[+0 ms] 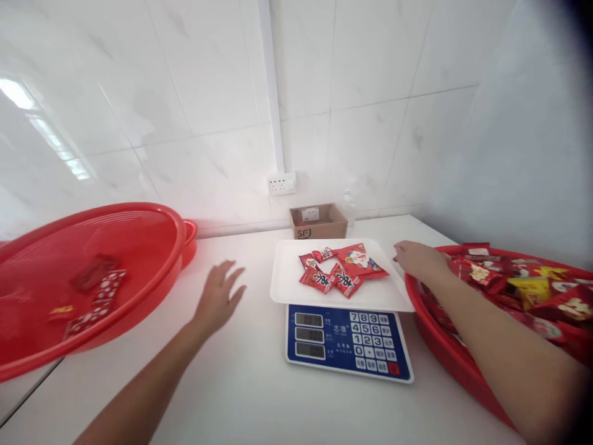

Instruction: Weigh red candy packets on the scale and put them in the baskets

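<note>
My left hand [219,290] hovers over the white table, fingers spread, holding nothing, left of the scale. My right hand [417,258] rests at the rim of the red basket [445,352] on the right, beside the scale's white tray [287,278]; its fingers are curled and what they hold, if anything, is hidden. Several red snack packets [340,269] lie on the tray. The blue-faced electronic scale [347,343] shows its keypad and displays toward me.
A large red basket [139,247] at the left holds a few red packets [95,287]. The right basket is heaped with red and yellow packets [523,284]. A small cardboard box [318,221] and a wall socket [281,183] sit at the tiled back wall.
</note>
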Tool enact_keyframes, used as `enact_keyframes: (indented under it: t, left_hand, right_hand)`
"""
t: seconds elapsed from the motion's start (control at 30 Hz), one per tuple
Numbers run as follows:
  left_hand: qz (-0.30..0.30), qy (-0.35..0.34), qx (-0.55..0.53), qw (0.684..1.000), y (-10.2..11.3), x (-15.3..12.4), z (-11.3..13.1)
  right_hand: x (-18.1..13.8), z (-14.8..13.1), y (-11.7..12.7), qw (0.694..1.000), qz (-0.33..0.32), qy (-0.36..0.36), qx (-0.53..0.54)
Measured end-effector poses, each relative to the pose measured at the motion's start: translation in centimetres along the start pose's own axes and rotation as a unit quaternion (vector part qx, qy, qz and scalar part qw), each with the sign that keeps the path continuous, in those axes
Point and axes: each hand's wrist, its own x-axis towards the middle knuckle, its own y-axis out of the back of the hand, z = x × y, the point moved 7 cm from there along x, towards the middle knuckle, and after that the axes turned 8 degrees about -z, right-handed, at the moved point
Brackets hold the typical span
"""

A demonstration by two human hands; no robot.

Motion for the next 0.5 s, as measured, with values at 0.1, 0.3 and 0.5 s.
enact_keyframes:
  t: [0.1, 0.3, 0.5]
  left_hand:
    - [-0.053, 0.194, 0.143, 0.969, 1.5, 0.3, -7.7]
    - [-0.137, 0.366, 0.148, 0.908, 3.1, -0.8, -16.0]
    - [-0.202, 0.287, 0.08, 0.933, 0.1, 0.1, -11.8]
  right_hand:
    - [-0.8, 0.3, -0.1, 0.999, -0.018, -0.03, -0.001]
    - [-1.6, 0.4, 0.1, 0.999, -0.023, -0.026, 0.024]
    - [-1.3, 0.7, 0.3, 0.999, -0.014, -0.022, 0.027]
